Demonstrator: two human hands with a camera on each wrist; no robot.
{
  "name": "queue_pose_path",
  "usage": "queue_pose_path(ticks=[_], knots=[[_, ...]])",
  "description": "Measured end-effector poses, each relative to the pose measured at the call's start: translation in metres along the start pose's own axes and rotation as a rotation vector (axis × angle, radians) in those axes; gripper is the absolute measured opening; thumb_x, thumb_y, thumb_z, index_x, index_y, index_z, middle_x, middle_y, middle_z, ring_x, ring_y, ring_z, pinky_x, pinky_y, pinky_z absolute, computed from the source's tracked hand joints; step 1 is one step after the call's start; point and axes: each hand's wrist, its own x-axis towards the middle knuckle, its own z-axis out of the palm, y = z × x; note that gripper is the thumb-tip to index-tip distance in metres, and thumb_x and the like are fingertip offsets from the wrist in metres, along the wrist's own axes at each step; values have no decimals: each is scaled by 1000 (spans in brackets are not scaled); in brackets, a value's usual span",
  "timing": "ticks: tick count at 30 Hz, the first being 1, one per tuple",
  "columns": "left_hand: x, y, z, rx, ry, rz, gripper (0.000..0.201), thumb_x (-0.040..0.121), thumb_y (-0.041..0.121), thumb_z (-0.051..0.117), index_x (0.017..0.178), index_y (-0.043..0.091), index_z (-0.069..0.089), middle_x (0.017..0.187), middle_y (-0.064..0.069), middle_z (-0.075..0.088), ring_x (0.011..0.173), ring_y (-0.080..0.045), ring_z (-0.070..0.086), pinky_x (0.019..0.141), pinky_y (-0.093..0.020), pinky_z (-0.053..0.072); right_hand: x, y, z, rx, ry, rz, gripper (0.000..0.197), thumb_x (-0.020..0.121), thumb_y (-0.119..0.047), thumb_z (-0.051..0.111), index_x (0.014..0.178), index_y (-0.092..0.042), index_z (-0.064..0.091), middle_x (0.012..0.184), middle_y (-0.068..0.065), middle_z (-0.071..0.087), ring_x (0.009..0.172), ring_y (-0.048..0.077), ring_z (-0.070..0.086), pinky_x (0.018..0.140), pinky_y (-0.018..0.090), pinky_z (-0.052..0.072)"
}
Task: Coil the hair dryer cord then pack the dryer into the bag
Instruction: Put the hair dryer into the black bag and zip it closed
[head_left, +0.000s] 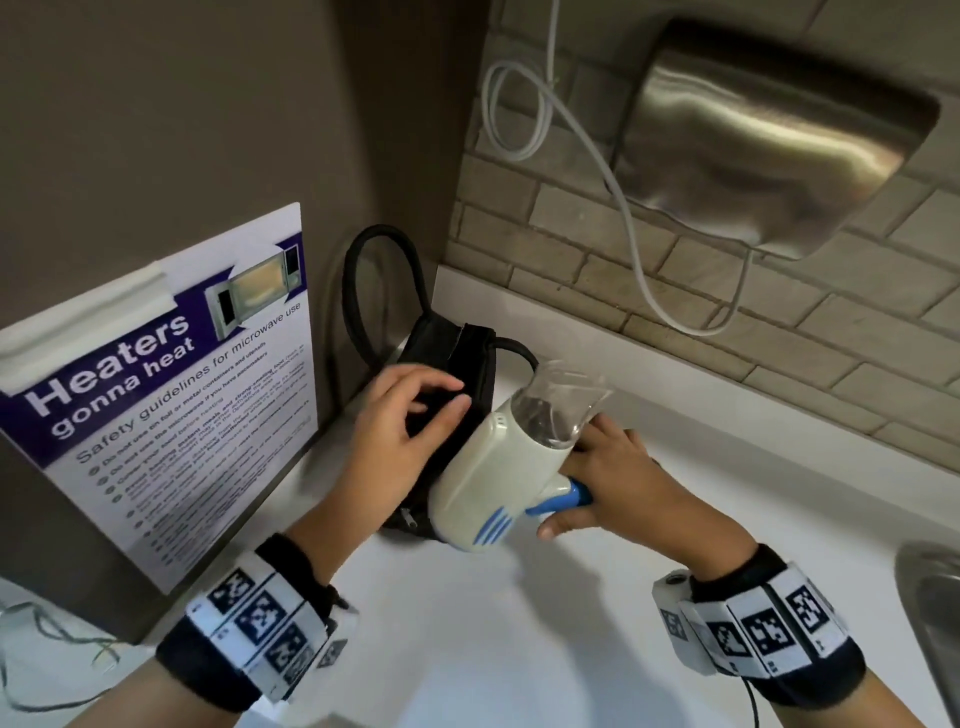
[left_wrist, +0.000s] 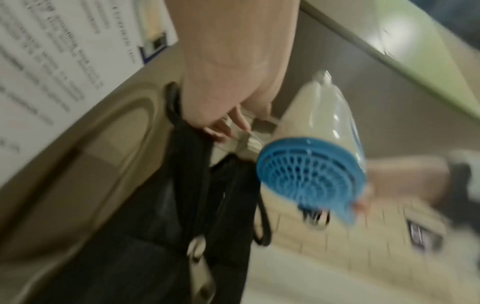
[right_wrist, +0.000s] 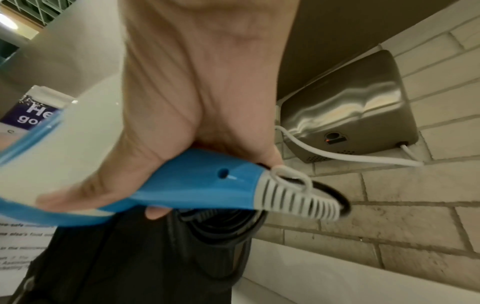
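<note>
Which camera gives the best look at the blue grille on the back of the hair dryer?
The left wrist view: the blue grille faces the camera, its round mesh fully visible though slightly blurred. The head view shows the hair dryer side-on, so only blue side vents appear. The right wrist view shows just the blue handle.

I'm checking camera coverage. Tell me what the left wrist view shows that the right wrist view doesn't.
Only the left wrist view shows the dryer's blue rear grille and the left hand holding the bag's edge. Only the right wrist view shows the right hand gripping the blue handle, the coiled cord in the bag, and the wall hand dryer. Both show the black bag, the cream dryer body and the poster.
</note>
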Motion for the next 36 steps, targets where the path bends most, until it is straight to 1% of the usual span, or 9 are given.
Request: queue_pose_path(ticks=[3,6,8,11,15,22,30,33,36], knots=[[-4,-13,3,462,204,104,31,77,31,73,105,19,67,123,-10,47,113,-26,45,99,-18,27,5,-1,-9,-121,68,90,102,47,-98,3,121,-48,53,120,-7,48,104,16,34,90,35,35],[-2,-26,-2,527,352,19,47,77,23,75,118,9,59,122,-20,47,111,-34,45,98,-25,28,4,-7,-25,-171,130,154,92,50,-94,17,117,-44,57,115,-6,50,105,19,37,84,33,33],[2,-30,-9,446,327,-103,50,82,21,71,125,5,52,120,-20,52,110,-32,50,93,-33,38,4,-11,-33,-178,220,174,82,53,-91,28,103,-37,64,106,-2,55,99,23,42,76,34,29],[2,-33,-18,373,213,-221,37,92,22,59,122,2,54,109,-16,64,96,-22,58,79,-27,42,7,-14,-39,-181,472,178,63,54,-80,49,76,-23,64,84,5,58,83,32,51,68,37,32],[7,-38,-30,339,117,-284,26,95,29,52,109,9,62,90,-1,64,85,-17,58,73,-26,40,16,-21,-53,-291,532,265,62,52,-73,61,81,-20,70,80,7,56,80,34,51,67,41,38],[11,-54,-49,166,5,-347,9,94,30,54,95,24,61,81,12,65,83,-14,63,72,-25,43,33,-35,-73,-429,566,361,50,55,-52,81,86,-14,72,84,13,55,86,37,51,73,46,39],[8,-48,-48,13,-65,-323,14,91,20,57,96,9,63,91,-12,68,89,-28,64,84,-44,50,59,-64,-62,-545,475,274,23,53,-16,82,72,-21,71,79,7,55,79,31,52,72,41,40],[11,-50,-46,-83,24,-374,20,93,30,57,78,17,58,68,1,58,66,-4,58,69,-22,45,61,-71,-53,-537,339,108,27,48,-16,83,71,-25,72,78,6,60,82,30,56,74,41,45],[12,-43,-40,-21,-6,-343,17,95,23,54,85,11,61,70,4,61,60,8,56,60,-6,40,69,-70,-51,-482,248,-53,33,40,-19,86,68,-31,73,72,0,61,78,26,60,67,34,48]])
